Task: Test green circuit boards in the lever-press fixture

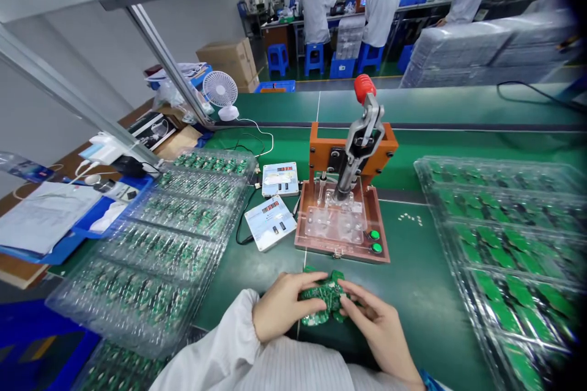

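Note:
Several green circuit boards [320, 300] are bunched together just above the bench in front of my body. My left hand [280, 305] grips them from the left, thumb across the near side and fingers over the far side. At their right edge, the thumb and fingertips of my right hand [378, 321] close on the boards; whether they also pinch a small part there cannot be made out. Beyond my hands stands a toggle-clamp test fixture [342, 220] with a red-knobbed lever [365, 90], a clear plate and two green buttons.
Left of the fixture lie two white counter boxes [270, 222] with digital displays. Clear trays of boards flank me, a left tray [151, 256] and a right tray [499, 244]. Small white pieces [409, 218] are scattered right of the fixture. A fan [221, 90] stands farther back; people work beyond.

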Available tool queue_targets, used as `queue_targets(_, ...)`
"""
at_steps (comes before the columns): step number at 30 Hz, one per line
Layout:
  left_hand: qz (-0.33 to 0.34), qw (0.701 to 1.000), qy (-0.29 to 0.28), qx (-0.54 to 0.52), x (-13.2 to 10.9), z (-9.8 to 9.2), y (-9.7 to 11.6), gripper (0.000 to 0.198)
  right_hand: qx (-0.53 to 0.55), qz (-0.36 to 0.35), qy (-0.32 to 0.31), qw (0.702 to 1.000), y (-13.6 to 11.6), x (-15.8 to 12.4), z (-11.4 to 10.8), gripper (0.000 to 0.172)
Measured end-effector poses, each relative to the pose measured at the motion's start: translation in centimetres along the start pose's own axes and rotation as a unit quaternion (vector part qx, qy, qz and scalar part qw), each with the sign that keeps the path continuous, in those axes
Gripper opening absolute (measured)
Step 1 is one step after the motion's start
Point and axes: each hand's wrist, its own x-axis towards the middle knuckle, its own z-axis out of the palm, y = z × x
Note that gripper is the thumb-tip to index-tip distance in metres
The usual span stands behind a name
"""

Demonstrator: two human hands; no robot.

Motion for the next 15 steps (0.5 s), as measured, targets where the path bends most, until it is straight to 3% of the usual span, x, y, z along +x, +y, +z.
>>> queue_targets(5,0.015,1.000,0.012,0.022,0.3,0.1,-1.0,0.042,-0.043,-0.026,0.023,0.998,0.3,-0.1,-0.5,0.051)
queue_targets(10,0.014,0.995,0.050,0.091,-0.3,-0.9,-1.3,0.028,-0.157,-0.113,0.080,0.978,0.8,-0.6,-3.1,0.038)
queue_targets(12,0.050,0.980,0.108,0.159,-0.6,-1.6,-1.8,0.024,-0.266,-0.209,0.117,0.934,0.9,-1.0,-4.8,0.028)
queue_targets(15,0.166,0.918,0.206,0.297,-0.5,-2.3,-3.0,0.026,-0.406,-0.341,0.114,0.840,0.8,-1.4,-6.9,0.026)
